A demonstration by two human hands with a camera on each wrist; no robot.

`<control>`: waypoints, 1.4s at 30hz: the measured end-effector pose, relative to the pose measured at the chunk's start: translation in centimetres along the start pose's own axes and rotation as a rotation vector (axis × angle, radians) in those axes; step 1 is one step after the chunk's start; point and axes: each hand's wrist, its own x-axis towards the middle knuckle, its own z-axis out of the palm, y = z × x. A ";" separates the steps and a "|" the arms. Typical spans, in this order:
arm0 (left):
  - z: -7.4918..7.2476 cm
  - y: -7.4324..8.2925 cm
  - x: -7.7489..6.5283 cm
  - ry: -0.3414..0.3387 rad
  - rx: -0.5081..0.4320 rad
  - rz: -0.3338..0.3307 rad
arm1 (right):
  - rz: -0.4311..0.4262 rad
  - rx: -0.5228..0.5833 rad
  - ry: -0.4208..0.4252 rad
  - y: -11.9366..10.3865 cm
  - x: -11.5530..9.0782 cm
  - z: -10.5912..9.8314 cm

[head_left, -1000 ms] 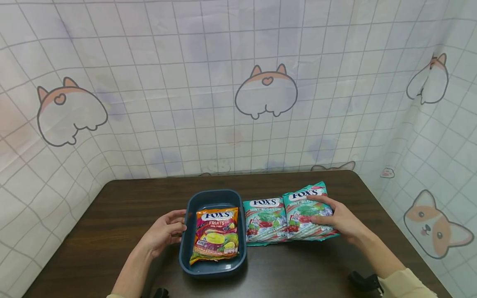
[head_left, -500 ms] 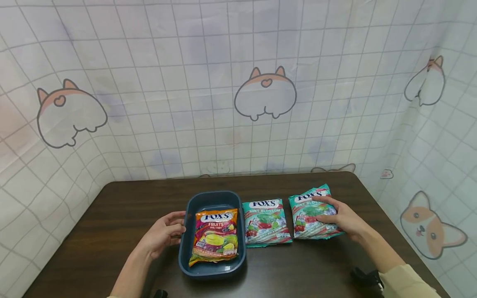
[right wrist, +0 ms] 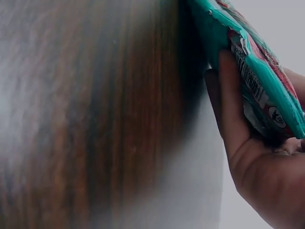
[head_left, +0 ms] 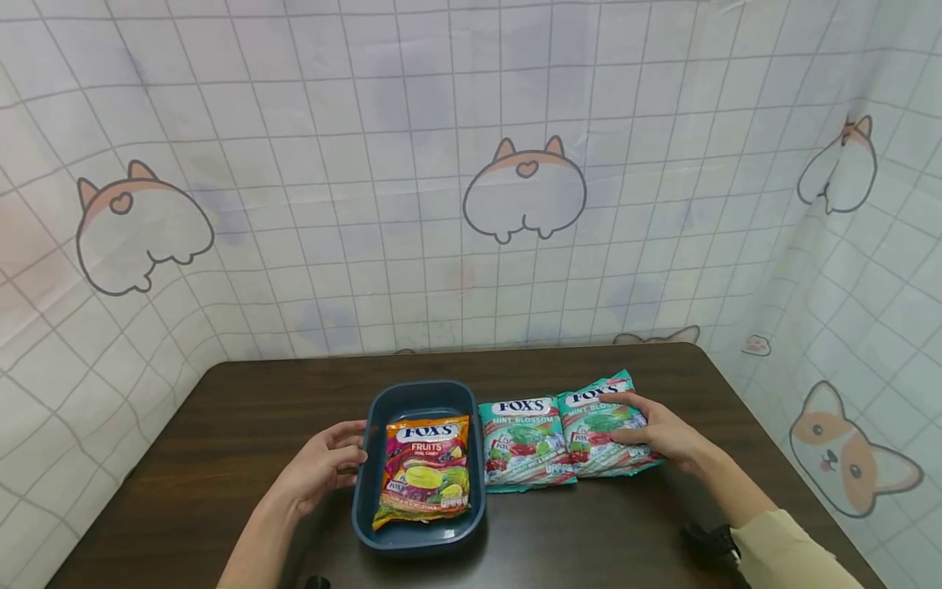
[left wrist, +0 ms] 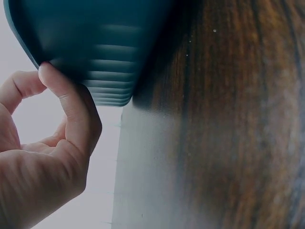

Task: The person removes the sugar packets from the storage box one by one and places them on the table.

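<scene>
A dark blue plastic tray (head_left: 361, 499) stands on the table left of centre, with an orange candy bag (head_left: 424, 470) marked Fox's Fruits lying in it. My left hand (head_left: 324, 468) pinches the tray's left rim; in the left wrist view, the thumb (left wrist: 59, 88) lies against the outer side. Right of the tray is a teal Fox's Mint Blossom candy bag (head_left: 524, 446). A second mint candy bag (head_left: 589, 448), slightly tilted, meets its right side. My right hand (head_left: 666, 433) grips this second bag by its right part; the thumb lies along its side in the right wrist view.
The dark wood table (head_left: 243, 442) ends at a far edge against a white gridded curtain (head_left: 412, 245) with corgi drawings. The curtain also closes off both sides. A black strap-like object (head_left: 710, 540) is at my right wrist.
My right hand moved the second mint bag right, leaving a gap half a second ago, and now it is back left against the first. The left hand and tray stay put.
</scene>
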 end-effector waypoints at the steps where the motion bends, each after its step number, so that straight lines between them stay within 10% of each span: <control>1: 0.0 0.0 0.0 -0.001 0.001 -0.001 | 0.003 0.009 -0.007 0.0 0.1 0.1; 23: 0.1 0.0 0.1 -0.042 -0.014 0.019 | -0.030 -0.316 0.279 -1.9 -0.5 0.1; 31: 0.1 0.1 0.0 -0.035 -0.006 0.009 | -0.139 -0.170 0.338 -3.8 -0.6 2.4; 42: 0.0 0.0 0.1 -0.041 -0.008 0.004 | -0.132 0.098 0.184 -6.2 -0.2 7.3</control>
